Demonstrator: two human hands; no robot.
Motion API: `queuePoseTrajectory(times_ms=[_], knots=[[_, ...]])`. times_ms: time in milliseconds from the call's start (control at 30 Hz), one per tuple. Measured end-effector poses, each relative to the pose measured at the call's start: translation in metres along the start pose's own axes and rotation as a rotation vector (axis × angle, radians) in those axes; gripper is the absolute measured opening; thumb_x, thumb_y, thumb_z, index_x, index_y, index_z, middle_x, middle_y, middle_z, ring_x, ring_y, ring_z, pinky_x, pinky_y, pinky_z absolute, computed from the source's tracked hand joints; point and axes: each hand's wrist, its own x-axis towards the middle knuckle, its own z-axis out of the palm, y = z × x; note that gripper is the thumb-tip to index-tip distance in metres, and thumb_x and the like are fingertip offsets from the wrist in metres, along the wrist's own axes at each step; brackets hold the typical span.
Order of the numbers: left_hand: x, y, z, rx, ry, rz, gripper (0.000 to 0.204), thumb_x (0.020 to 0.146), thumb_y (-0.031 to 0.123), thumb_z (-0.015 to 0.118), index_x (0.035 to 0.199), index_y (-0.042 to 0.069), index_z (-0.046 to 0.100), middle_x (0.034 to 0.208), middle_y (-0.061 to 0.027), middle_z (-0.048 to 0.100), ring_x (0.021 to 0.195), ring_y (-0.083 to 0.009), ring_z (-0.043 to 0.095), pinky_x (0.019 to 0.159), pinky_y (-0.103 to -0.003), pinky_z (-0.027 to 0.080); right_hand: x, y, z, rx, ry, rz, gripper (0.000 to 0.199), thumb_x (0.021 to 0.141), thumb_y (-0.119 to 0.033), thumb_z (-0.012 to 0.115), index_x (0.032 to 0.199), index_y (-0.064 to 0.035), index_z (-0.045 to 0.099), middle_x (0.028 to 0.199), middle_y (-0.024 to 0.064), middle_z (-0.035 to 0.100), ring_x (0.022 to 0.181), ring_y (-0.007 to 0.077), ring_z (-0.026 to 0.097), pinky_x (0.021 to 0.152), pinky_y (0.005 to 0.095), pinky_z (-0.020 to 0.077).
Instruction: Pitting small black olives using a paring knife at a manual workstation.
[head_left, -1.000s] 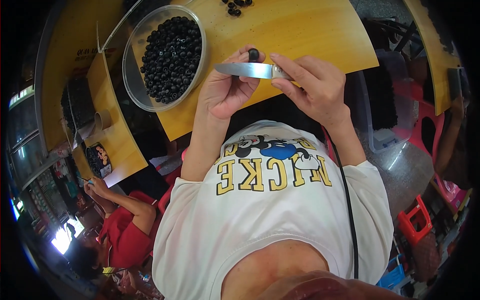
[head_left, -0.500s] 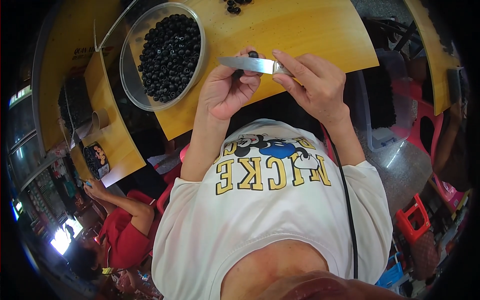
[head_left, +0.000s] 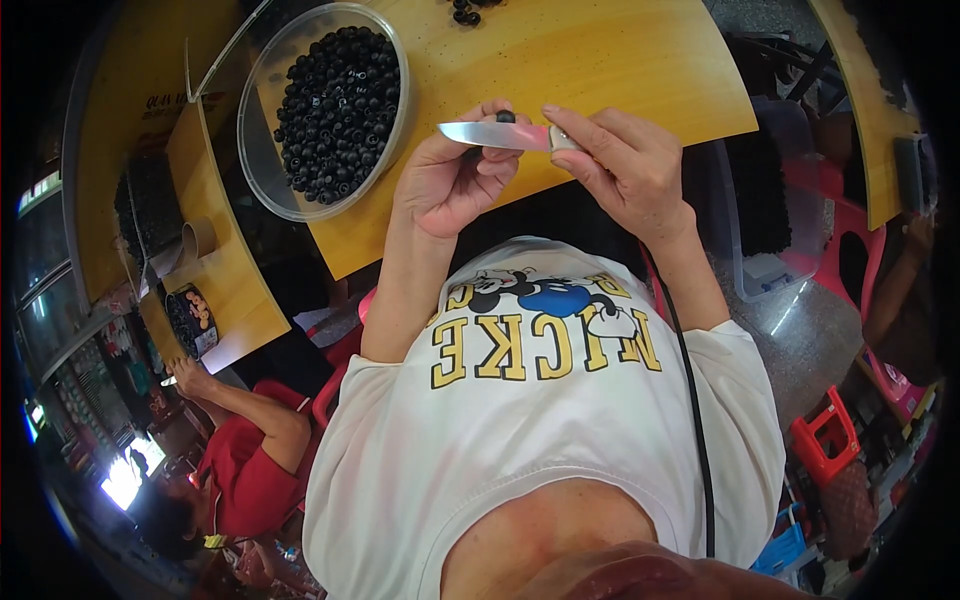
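Note:
My right hand (head_left: pixel 630 170) grips the short handle of a small knife (head_left: pixel 492 135), its silver blade pointing left across the fingers of my left hand. Between the fingertips of my left hand (head_left: pixel 450 185) is a small round black part (head_left: pixel 505 117); its top shows just above the blade. Where exactly the edge meets the part is hidden. To the left on the table, a round clear plastic tub (head_left: pixel 405 95) holds a heap of similar black parts (head_left: pixel 338 125), some with hollow centres.
The yellow wooden table (head_left: pixel 600 60) has a few loose black parts (head_left: pixel 466 15) at its far edge. A clear bin (head_left: pixel 785 200) of black material stands at right, near a red stool (head_left: pixel 826 437). A person in red (head_left: pixel 250 465) sits at left, and a black cable (head_left: pixel 695 420) hangs over my shirt.
The knife has shifted slightly to the right and turned a little, so light falls differently on its blade. Both hands stay nearly in place, and the black part remains in my left fingers.

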Motion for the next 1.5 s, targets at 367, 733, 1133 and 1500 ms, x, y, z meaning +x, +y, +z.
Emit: queuePoseTrajectory(times_ms=[367,733,1133,1500], knots=[[-0.007,0.002,0.008,0.097,0.042,0.029,0.027,0.094,-0.002,0.053,0.12,-0.007,0.054,0.103,-0.0148,0.056,0.079,-0.0139,0.053,0.065,-0.021,0.047,-0.01,0.036,-0.007,-0.036,0.136,0.284,0.022,0.093,-0.011,0.064,0.112,-0.0011,0.069,0.074,0.006,0.06,0.063,0.0115,0.054,0.057,0.0254,0.0417],[-0.057,0.072,0.046,0.411,0.025,0.221,0.018,0.099,0.01,0.051,0.112,-0.002,0.056,0.103,-0.0128,0.059,0.073,-0.0091,0.054,0.06,-0.018,0.049,-0.021,0.033,0.002,0.062,0.049,0.468,0.023,0.097,-0.011,0.057,0.111,0.0047,0.066,0.08,0.0079,0.063,0.072,0.013,0.056,0.066,0.0251,0.0439],[0.006,0.329,0.128,0.978,-0.425,0.223,0.044,0.097,0.025,0.055,0.13,-0.003,0.05,0.122,-0.0214,0.053,0.111,-0.0343,0.051,0.094,-0.047,0.045,-0.023,0.016,0.006,0.143,0.046,0.492,0.025,0.099,-0.013,0.056,0.116,0.0022,0.066,0.077,0.0028,0.056,0.069,0.0081,0.048,0.062,0.0228,0.0384],[-0.049,0.152,0.03,2.414,0.691,0.398,0.023,0.085,0.009,0.067,0.106,0.0,0.069,0.095,-0.0148,0.071,0.09,-0.025,0.069,0.081,-0.034,0.053,-0.02,0.024,0.012,0.191,0.015,0.516,0.025,0.098,-0.013,0.057,0.115,0.0021,0.066,0.076,0.0002,0.053,0.068,0.007,0.045,0.06,0.0219,0.0359]])
